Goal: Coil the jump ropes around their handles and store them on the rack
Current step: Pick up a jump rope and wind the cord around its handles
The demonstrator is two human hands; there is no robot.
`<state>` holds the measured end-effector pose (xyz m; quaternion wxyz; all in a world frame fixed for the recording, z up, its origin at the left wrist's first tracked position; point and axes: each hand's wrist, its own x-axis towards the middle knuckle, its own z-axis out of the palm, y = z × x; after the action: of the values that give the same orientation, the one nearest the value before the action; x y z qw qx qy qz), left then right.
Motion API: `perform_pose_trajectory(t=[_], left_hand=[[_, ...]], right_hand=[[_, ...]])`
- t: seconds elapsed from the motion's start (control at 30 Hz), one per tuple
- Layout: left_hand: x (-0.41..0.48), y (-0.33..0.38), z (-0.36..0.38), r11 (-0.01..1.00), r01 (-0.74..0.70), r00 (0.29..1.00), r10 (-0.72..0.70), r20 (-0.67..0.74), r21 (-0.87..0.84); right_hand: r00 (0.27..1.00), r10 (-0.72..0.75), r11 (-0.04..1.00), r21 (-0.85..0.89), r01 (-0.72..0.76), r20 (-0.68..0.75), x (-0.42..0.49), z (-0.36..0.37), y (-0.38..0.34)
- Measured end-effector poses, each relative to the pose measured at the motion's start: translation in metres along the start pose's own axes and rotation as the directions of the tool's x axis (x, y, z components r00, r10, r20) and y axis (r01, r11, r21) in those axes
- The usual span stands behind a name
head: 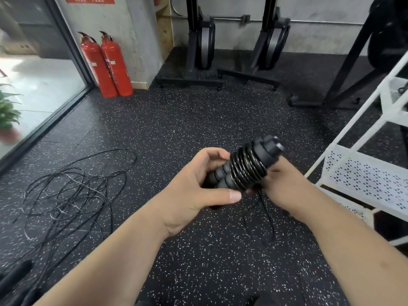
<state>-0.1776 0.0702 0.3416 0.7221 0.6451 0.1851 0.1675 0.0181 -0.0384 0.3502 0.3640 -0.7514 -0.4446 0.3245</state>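
Daylight floods through the glass door (33, 69), edges bend, slight motion blur

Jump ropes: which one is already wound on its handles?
The coiled jump rope held by the left hand and right hand: cord wound round its handles. The other ropes lie tangled on the floor.

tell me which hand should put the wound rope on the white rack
Probably the right hand: it holds the coiled handles on the side nearest the rack, while the left hand would have to cross over. A loose rope tail hangs below, unwound.
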Motion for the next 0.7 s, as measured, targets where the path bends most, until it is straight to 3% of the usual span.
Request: perform_pose_trajectory(t=[0.13, 0.27, 0.37, 0.5, 0.7], left_hand=[[0.004, -0.006, 0.002, 1.0, 0.007, 0.991, -0.009, -0.137, -0.016], [0.006, -0.007, 0.004, 0.997, 0.06, 0.956, -0.042, -0.291, 0.053], [0.009, -0.013, 0.002, 0.98, 0.104, 0.916, -0.028, -0.4, 0.17], [0.011, -0.02, -0.01, 0.916, 0.249, 0.843, -0.045, -0.536, 0.314], [0.007, -0.014, -0.023, 0.762, 0.326, 0.873, -0.016, -0.487, 0.56]], right_hand=[[0.999, 0.01, 0.997, -0.078, -0.014, -0.053, 0.003, 0.013, 0.001], [0.997, -0.059, 0.965, -0.252, 0.07, 0.051, 0.006, 0.02, 0.002], [0.988, -0.05, 0.915, -0.388, 0.105, 0.149, 0.001, 0.024, 0.001], [0.986, -0.052, 0.851, -0.51, 0.126, 0.158, -0.004, 0.021, -0.003], [0.983, -0.16, 0.791, -0.584, 0.182, 0.09, -0.009, 0.009, -0.01]])
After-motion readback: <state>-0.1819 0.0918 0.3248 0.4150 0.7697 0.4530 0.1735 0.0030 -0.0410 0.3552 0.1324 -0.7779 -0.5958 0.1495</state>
